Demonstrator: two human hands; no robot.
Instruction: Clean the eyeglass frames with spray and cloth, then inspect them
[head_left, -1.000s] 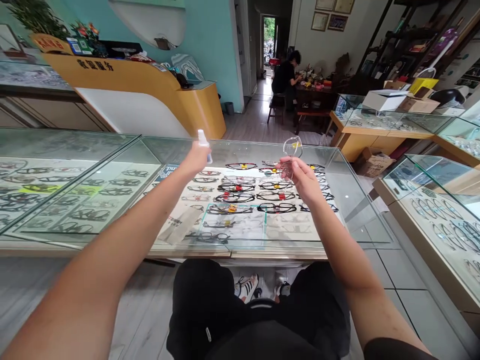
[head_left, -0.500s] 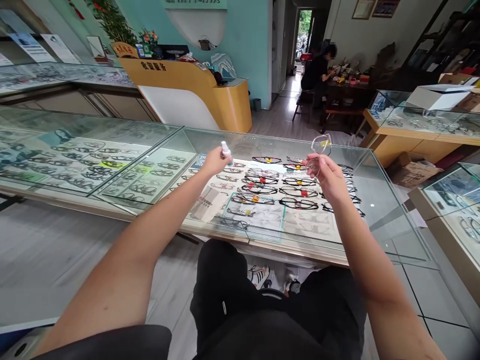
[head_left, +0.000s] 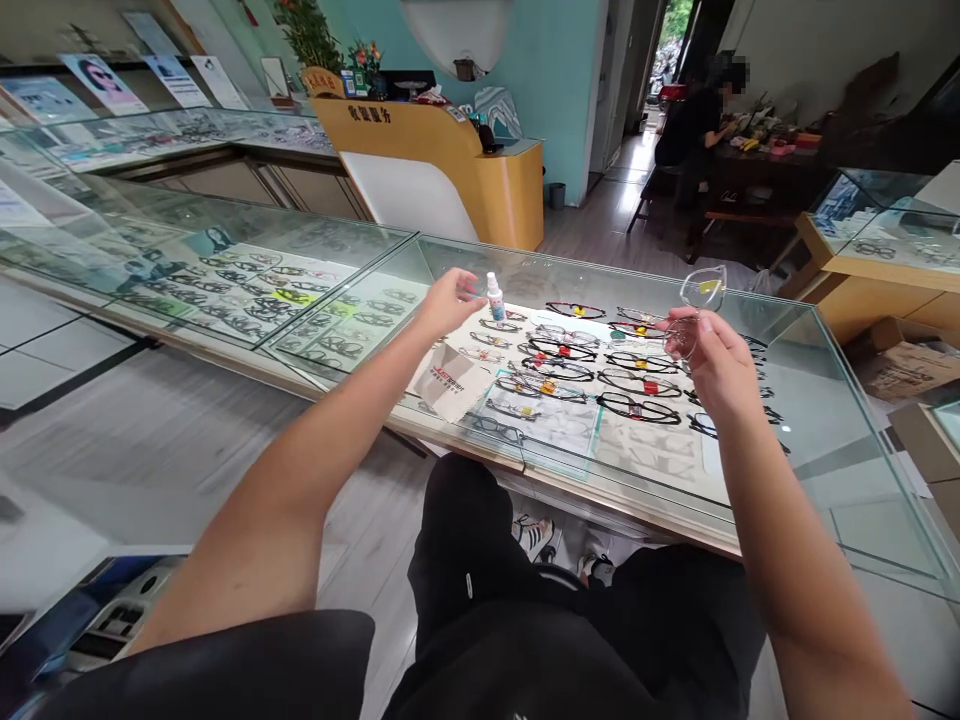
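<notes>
A small white spray bottle point(head_left: 495, 298) stands upright on the glass counter, its lower part bluish. Just left of it is my left hand point(head_left: 452, 300), fingers apart and clear of the bottle. Over the counter's right part, my right hand point(head_left: 720, 355) pinches a pair of clear-framed eyeglasses point(head_left: 705, 288); one lens sticks up with a yellow tag on it, the other is partly behind my fingers. A beige cloth with red print point(head_left: 450, 385) lies below my left hand. Rows of eyeglasses point(head_left: 637, 408) with coloured tags are under the glass between my hands.
The glass display counter point(head_left: 525, 468) runs across in front of my knees. Beyond it stands a yellow reception desk point(head_left: 517, 195). A person point(head_left: 686, 130) sits at a cluttered table at the back right. Another showcase point(head_left: 870, 262) and cardboard boxes point(head_left: 900, 355) are on the right.
My left hand has let go of the spray bottle and drawn slightly away to its left. The view has turned left. My right hand still holds the clear eyeglasses up.
</notes>
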